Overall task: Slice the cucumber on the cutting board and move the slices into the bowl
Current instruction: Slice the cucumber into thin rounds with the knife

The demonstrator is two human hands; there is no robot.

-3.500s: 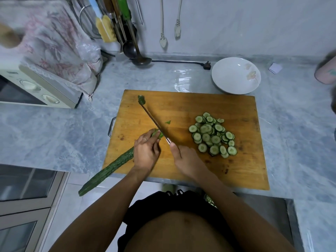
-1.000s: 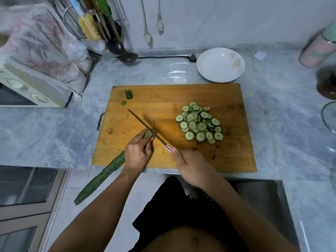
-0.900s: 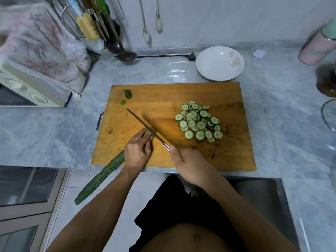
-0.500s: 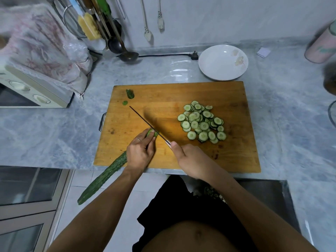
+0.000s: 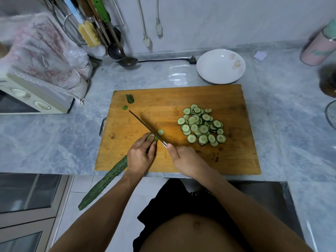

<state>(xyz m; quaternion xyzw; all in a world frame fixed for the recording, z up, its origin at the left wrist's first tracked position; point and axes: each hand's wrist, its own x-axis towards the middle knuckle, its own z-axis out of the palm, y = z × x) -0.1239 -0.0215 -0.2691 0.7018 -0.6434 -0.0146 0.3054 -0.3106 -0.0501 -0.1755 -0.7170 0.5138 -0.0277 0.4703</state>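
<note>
I am mid-slice. My left hand point(image 5: 140, 157) holds the cucumber point(image 5: 107, 179) down on the cutting board point(image 5: 236, 157), fingers curled over its cut end, and my right hand point(image 5: 187, 160) grips the handle of the knife point(image 5: 145, 126), whose blade runs along the board right against my left fingertips. One fresh slice point(image 5: 161, 132) lies just beyond the blade; the pile of slices point(image 5: 201, 125) sits further toward the board's right side. The bowl point(image 5: 221, 66) stands on the table point(image 5: 54, 139) just past the board's far right corner, with no slices in it yet.

The first risk, as I judge it, is my own fingertips: the blade is touching close to them, and a careless stroke would nick a knuckle if I do not draw them back with each cut.

The second is the cucumber itself. Most of its length hangs off the board's near left corner and out over the table's edge, so only my left hand steadies it; a loosened hold could let it tip and drop to the floor.

Slices may also roll away from the blade and off the board.
</note>
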